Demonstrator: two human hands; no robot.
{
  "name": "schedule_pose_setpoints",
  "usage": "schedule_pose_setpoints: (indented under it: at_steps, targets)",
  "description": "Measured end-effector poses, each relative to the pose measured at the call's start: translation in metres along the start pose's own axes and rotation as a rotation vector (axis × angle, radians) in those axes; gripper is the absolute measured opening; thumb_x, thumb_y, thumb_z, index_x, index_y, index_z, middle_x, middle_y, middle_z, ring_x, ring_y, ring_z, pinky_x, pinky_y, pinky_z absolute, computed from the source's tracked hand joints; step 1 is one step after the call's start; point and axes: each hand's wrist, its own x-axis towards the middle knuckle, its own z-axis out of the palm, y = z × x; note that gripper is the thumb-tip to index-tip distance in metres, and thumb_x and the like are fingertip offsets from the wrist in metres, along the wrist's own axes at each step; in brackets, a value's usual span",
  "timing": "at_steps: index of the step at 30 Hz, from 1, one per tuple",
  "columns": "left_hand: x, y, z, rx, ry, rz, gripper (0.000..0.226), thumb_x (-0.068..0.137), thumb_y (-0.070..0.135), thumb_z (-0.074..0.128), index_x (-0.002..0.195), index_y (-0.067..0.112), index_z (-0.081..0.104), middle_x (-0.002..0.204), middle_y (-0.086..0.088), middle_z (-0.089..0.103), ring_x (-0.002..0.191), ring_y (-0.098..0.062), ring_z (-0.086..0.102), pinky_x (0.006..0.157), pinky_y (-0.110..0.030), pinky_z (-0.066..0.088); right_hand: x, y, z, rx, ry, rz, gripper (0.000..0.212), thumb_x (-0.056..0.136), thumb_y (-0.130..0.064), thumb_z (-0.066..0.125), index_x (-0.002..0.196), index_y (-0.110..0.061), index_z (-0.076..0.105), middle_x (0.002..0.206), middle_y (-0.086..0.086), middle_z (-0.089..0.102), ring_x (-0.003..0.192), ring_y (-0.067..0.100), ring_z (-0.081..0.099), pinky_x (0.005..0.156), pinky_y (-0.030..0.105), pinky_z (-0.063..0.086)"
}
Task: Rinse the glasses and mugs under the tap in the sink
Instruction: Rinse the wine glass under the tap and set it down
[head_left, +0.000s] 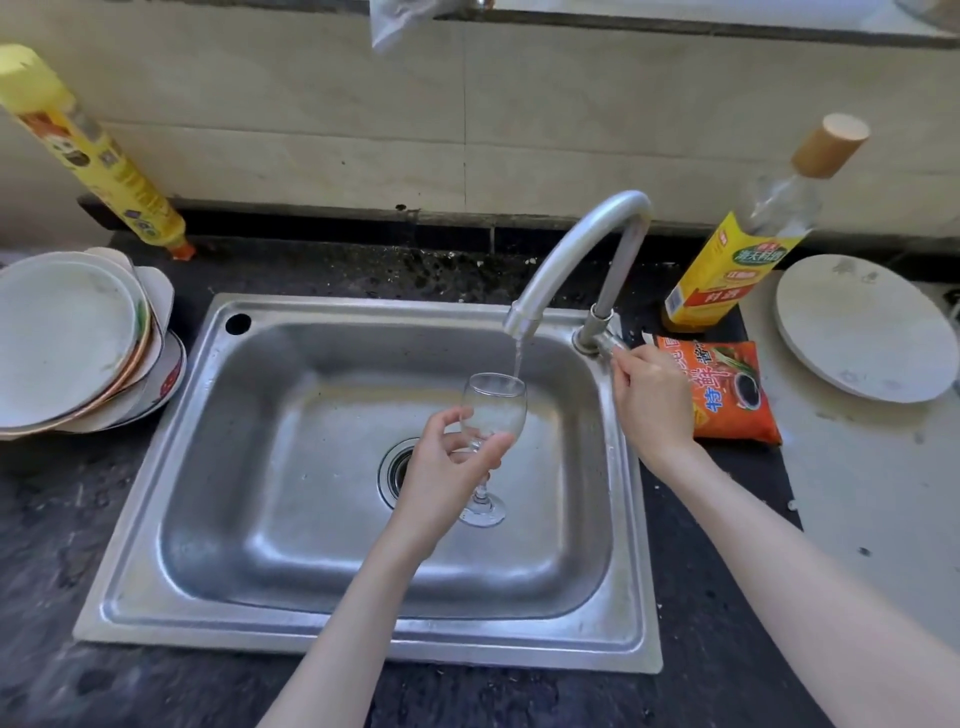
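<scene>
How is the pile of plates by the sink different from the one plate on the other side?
The pile of plates is several dishes stacked and tilted; the single plate lies alone and flat. The pile sits left of the sink on dark counter; the single plate sits right, on a pale surface. Both look whitish and round.

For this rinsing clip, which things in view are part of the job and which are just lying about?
In use: wine glass, left hand, tap, tap handle, right hand, sink.

Lying about: stacked plates, single plate, sauce bottle, orange packet, yellow roll.
</scene>
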Motion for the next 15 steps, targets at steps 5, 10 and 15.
schedule_pose_setpoints:
  at_steps: [5,10,15]
  targets:
    - [0.003,0.0,0.005,0.014,-0.013,0.005,0.041,0.076,0.027,0.072,0.11,0.025,0.048,0.097,-0.007,0.068,0.078,-0.017,0.068,0.08,-0.04,0.052,-0.006,-0.002,0.003,0.009,-0.02,0.017,0.02,0.09,-0.004,0.052,0.1,0.004,0.067,0.083,0.02,0.062,0.079,0.034,0.055,0.062,0.034,0.038]
    - [0.004,0.002,0.016,-0.085,-0.044,-0.03,0.043,0.081,0.023,0.069,0.117,0.024,0.046,0.09,-0.005,0.068,0.075,-0.017,0.066,0.081,-0.037,0.054,-0.01,-0.005,-0.005,0.053,-0.107,0.091,0.032,0.094,-0.016,0.05,0.122,-0.003,0.058,0.103,0.016,0.059,0.099,0.03,0.052,0.074,0.035,0.042]
    - [0.006,0.001,0.018,-0.215,-0.053,-0.113,0.036,0.083,0.022,0.065,0.117,0.021,0.051,0.09,-0.006,0.066,0.08,-0.016,0.064,0.079,-0.034,0.057,-0.047,-0.03,-0.015,0.312,-0.137,0.169,0.034,0.092,-0.015,0.053,0.125,-0.008,0.055,0.109,0.011,0.054,0.099,0.021,0.051,0.084,0.022,0.038]
